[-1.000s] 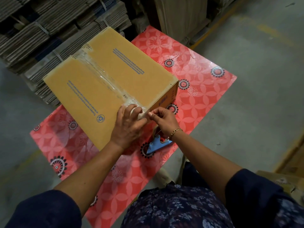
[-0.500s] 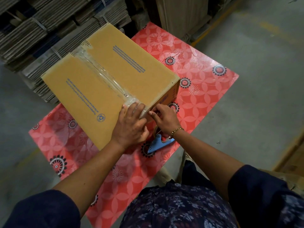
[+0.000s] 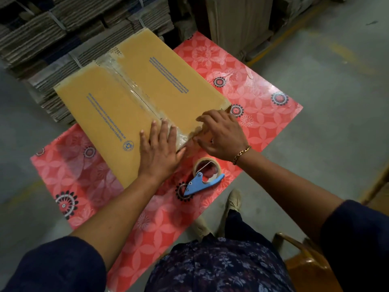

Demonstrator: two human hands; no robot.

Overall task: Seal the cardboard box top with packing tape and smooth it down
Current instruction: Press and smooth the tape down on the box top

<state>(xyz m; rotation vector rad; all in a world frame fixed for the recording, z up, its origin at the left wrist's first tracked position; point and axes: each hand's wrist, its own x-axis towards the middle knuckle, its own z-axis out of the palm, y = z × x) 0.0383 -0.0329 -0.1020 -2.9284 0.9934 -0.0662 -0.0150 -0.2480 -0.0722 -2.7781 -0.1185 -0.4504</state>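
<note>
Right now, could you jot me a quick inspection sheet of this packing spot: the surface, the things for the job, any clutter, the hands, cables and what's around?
Surface: red flower-patterned table top, glossy.
Job's things: tan cardboard box lying on the table, clear packing tape strip running along its centre seam; roll of tape in a blue handheld cutter set down on the table beside the box's near end.
Clutter: nothing seen.
Hands: left hand flat, fingers spread on the tape end; right hand pressing at the box's near edge, gold chain bracelet on the wrist.
Cables: nothing seen.
Surroundings: grey concrete floor; bundled stacks of flattened cardboard behind the table.
</note>
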